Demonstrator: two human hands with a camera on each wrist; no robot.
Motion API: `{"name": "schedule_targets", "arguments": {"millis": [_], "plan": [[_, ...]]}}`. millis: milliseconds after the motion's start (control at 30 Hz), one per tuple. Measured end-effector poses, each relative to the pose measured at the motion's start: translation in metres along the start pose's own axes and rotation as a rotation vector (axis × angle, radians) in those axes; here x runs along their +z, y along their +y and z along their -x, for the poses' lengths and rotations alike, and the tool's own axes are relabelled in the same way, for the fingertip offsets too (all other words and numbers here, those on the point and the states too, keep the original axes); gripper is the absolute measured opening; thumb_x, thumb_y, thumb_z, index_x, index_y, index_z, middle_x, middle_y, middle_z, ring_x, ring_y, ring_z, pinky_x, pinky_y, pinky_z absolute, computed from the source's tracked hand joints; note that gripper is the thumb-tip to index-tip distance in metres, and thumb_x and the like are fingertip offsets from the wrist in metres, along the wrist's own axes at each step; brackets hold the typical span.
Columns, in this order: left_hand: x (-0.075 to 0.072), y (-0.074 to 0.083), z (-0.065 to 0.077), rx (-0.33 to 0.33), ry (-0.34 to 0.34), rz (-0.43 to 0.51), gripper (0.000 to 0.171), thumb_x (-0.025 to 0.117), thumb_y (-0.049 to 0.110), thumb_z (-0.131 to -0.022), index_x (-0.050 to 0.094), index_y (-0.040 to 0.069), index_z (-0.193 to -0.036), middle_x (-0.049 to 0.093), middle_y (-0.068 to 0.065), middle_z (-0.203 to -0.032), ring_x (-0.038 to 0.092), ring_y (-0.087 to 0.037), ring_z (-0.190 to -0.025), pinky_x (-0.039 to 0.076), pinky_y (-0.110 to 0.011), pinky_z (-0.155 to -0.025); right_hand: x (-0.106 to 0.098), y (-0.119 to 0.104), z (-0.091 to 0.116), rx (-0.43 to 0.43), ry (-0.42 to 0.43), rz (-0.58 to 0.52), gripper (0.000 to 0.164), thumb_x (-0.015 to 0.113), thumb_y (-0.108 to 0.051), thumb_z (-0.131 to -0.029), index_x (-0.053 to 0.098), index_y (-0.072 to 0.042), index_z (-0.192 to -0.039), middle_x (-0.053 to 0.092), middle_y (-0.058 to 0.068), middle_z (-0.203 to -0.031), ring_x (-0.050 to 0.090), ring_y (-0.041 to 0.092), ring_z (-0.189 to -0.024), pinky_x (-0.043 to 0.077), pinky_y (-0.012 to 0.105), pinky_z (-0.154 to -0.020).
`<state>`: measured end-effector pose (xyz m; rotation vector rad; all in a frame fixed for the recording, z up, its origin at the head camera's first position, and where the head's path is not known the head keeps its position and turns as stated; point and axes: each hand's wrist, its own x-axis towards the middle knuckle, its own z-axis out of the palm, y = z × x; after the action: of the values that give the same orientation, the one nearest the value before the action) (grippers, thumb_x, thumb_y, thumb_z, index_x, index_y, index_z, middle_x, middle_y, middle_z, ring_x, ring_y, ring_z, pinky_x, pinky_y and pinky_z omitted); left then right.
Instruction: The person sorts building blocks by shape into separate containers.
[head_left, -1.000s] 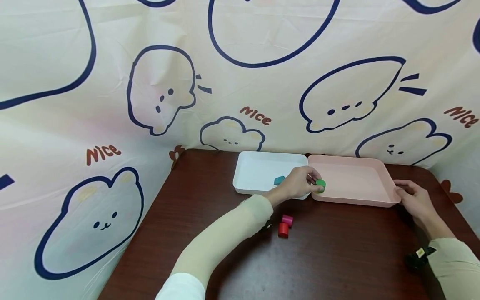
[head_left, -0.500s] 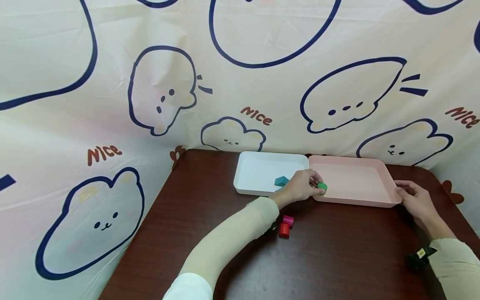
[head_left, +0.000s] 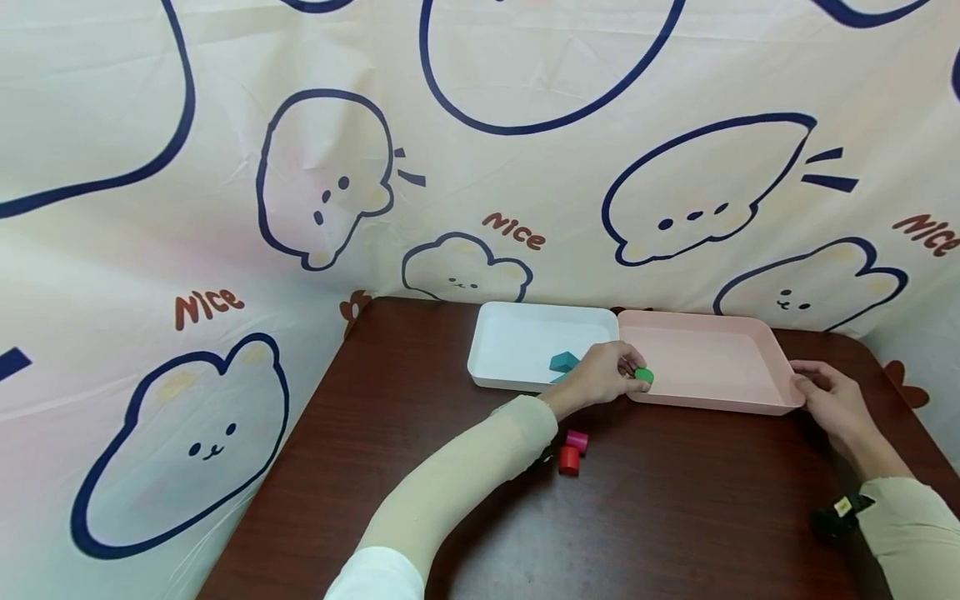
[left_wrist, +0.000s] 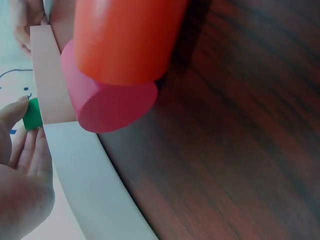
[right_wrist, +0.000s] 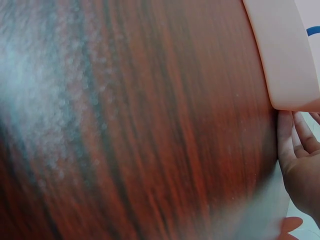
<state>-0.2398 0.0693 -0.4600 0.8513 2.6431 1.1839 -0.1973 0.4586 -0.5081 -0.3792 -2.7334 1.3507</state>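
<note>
Between thumb and fingertips, my left hand (head_left: pixel 603 372) pinches a small green block (head_left: pixel 644 377). In the head view it is over the left end of the pink tray (head_left: pixel 708 407), beside the white tray (head_left: pixel 517 317). The left wrist view shows the green block (left_wrist: pixel 33 114) close to where the two tray walls meet. A teal block (head_left: pixel 563 362) lies in the white tray, partly covered by the left hand. My right hand (head_left: pixel 836 404) touches the right end of the pink tray, its fingers along the outer wall near the front corner (right_wrist: pixel 295 95).
A red cylinder (head_left: pixel 569 461) and a magenta cylinder (head_left: pixel 577 442) lie together on the dark wooden table (head_left: pixel 660 517), in front of the trays. The trays stand end to end at the back, close to a patterned cloth (head_left: pixel 570 192).
My left hand has shifted slightly right and down with the green block, uncovering more of the teal block. The right hand stays at the pink tray's end.
</note>
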Motion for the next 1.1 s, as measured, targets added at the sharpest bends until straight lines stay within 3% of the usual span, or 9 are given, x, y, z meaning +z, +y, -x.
{"name": "schedule_targets", "arguments": {"millis": [400,1100], "plan": [[-0.0011,-0.0019,-0.0014,0.026,-0.02,-0.031,0.026,0.086,0.026,-0.092,0.071,0.014,-0.109,0.066,0.008,-0.099,0.059,-0.001,-0.089,0.046,-0.005,-0.079,-0.0009,0.0006,-0.0013,0.0,0.001,0.002,0.05,0.042,-0.031,-0.114,0.044,0.004,-0.15,0.048,0.028,-0.139,0.052,0.015,-0.09,0.051,0.016,-0.064],[-0.0005,-0.0029,-0.0002,0.011,-0.044,0.012,0.028,0.085,0.021,-0.093,0.07,0.009,-0.115,0.067,0.004,-0.102,0.059,-0.003,-0.09,0.048,-0.006,-0.079,0.0016,0.0004,0.0,0.004,0.017,0.01,0.051,0.041,-0.03,-0.114,0.043,0.006,-0.15,0.046,0.031,-0.143,0.052,0.017,-0.091,0.049,0.014,-0.063]]}}
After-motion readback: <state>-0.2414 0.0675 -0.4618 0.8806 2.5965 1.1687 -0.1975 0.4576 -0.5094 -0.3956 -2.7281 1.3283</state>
